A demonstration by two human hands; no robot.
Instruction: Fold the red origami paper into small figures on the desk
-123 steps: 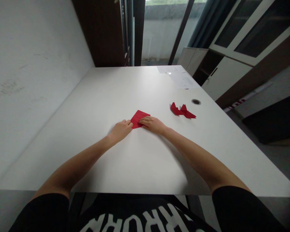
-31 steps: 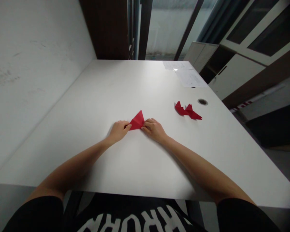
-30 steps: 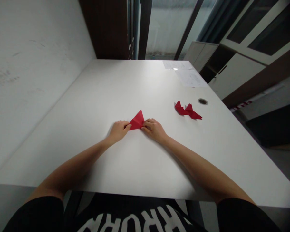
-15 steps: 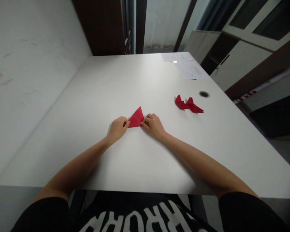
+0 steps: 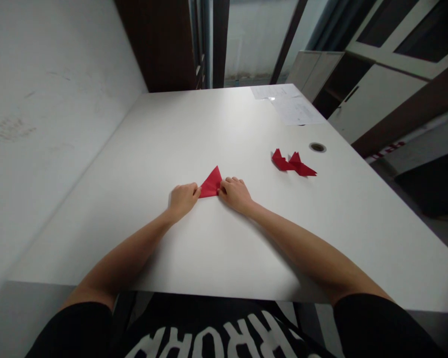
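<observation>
A red sheet of paper folded into a triangle (image 5: 211,184) lies on the white table in front of me, its peak pointing away. My left hand (image 5: 184,198) pinches its left corner between thumb and fingers. At the right corner, my right hand (image 5: 236,193) has its fingers closed on the paper, covering that end. Farther right rest two red folded-paper pieces (image 5: 298,165), each with pointed tips; they touch or overlap, and no hand is near them.
The white table (image 5: 216,248) meets a wall (image 5: 59,124) on the left. Printed sheets (image 5: 294,109) lie at its far right corner, and a round cable hole (image 5: 317,147) sits near the right edge. Cabinets (image 5: 381,99) stand beyond.
The view has shifted slightly. Both hands stay at the two lower corners of the red triangle, with only small finger movement; the other folded pieces lie unmoved.
</observation>
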